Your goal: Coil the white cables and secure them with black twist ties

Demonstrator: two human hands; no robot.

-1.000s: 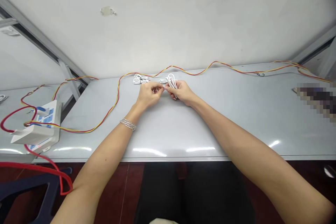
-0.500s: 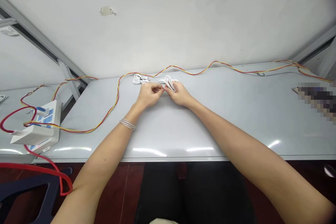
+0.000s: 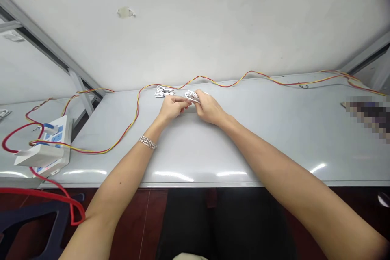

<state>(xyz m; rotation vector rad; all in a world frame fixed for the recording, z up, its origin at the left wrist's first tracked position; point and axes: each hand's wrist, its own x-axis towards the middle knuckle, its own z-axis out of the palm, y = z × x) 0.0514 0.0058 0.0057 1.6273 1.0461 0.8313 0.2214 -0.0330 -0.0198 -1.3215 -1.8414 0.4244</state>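
Note:
My right hand (image 3: 209,107) is shut on a bundle of white cable (image 3: 191,96), which tilts toward my left hand. My left hand (image 3: 173,107) has its fingertips pinched at the bundle's near side, apparently on a thin strand. A second white cable coil (image 3: 163,92) lies on the grey table (image 3: 274,138), just beyond my left hand and not touching it. A silver chain bracelet (image 3: 148,143) circles my left wrist.
A twisted red and yellow wire (image 3: 231,83) runs along the table's far edge and curves toward a white power strip (image 3: 45,150) at left. A red cable (image 3: 39,194) hangs below the table edge. A pixelated object (image 3: 368,115) sits at far right.
My right hand has moved left and closer to my left hand. The white bundle has tipped from upright toward the left.

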